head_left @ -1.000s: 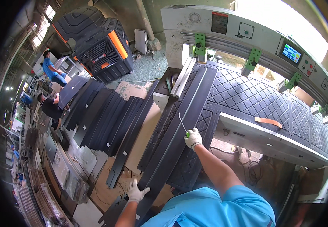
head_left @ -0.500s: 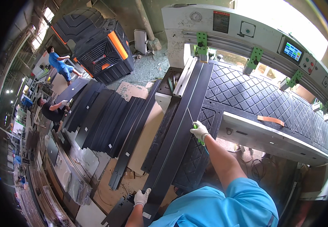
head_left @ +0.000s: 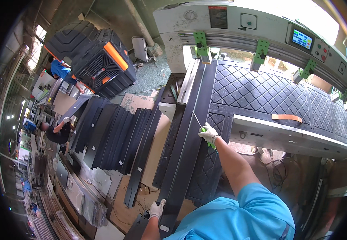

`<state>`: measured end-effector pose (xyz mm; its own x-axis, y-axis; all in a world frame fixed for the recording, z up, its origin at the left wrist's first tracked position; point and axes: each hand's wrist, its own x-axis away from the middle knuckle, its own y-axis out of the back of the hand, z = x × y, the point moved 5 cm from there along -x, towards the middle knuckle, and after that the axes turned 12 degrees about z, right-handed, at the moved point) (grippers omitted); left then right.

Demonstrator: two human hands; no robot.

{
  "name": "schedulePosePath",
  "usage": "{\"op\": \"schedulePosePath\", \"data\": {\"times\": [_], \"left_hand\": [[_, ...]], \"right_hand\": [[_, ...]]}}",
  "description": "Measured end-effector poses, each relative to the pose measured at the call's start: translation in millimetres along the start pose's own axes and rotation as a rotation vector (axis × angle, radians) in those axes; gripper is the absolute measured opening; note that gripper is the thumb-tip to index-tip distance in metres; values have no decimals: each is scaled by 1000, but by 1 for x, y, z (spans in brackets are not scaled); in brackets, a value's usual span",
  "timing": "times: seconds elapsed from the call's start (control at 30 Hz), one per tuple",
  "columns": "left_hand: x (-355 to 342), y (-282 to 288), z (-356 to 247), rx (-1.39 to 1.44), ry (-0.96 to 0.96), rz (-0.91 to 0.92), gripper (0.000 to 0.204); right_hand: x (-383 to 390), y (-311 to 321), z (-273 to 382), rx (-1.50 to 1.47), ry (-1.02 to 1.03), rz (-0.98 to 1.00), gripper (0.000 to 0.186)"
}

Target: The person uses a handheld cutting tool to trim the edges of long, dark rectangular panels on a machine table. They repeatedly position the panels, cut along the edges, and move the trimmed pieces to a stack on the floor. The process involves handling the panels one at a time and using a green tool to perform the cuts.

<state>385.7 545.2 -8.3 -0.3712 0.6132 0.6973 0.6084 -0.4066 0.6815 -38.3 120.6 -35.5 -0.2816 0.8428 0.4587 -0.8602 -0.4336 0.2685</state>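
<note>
A long dark metal panel [head_left: 180,164] with a raised lengthwise ridge runs away from me toward the machine. My left hand [head_left: 156,209], in a white glove, is closed on its left edge near the close end, beside a small white label [head_left: 164,228]. Over the panel's right side, my gloved right hand [head_left: 208,133] grips a green air blow gun [head_left: 210,144]. Its long thin nozzle [head_left: 196,119] slants up and left over the panel; whether the tip touches the surface I cannot tell.
A white machine beam [head_left: 229,20] with green brackets and a control screen [head_left: 302,39] spans above a black quilted-pattern bed [head_left: 257,90]. An orange strip [head_left: 286,117] lies there. Several dark panels [head_left: 115,136] are stacked left. Two people work farther left, near a large black-and-orange machine [head_left: 97,66].
My right hand and the nozzle have shifted slightly toward the far end relative to the panel. My left hand still holds the edge. The whole view has turned a little.
</note>
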Motion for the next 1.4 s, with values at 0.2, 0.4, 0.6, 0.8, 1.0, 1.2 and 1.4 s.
{"op": "schedulePosePath", "data": {"times": [0.2,0.4,0.6,0.8,1.0,1.2,1.4], "left_hand": [[-11,-6,3,9,-54,-21,103],[-15,-4,-8,-5,-65,8,104],[-5,-1,-18,-4,-26,68,114],[22,-2,-43,-19,-83,-296,92],[59,-12,-112,-16,-285,-617,75],[92,-42,-159,-40,-611,-688,64],[109,-85,-220,41,-921,-582,46]], "right_hand": [[5,8,15,74,53,-21,38],[-4,13,8,66,10,2,40],[-6,13,10,102,-21,36,39],[-11,13,6,126,1,50,40],[23,22,-1,-215,37,71,39],[181,37,-43,-308,-74,181,21],[369,69,-151,-73,-357,363,22]]}}
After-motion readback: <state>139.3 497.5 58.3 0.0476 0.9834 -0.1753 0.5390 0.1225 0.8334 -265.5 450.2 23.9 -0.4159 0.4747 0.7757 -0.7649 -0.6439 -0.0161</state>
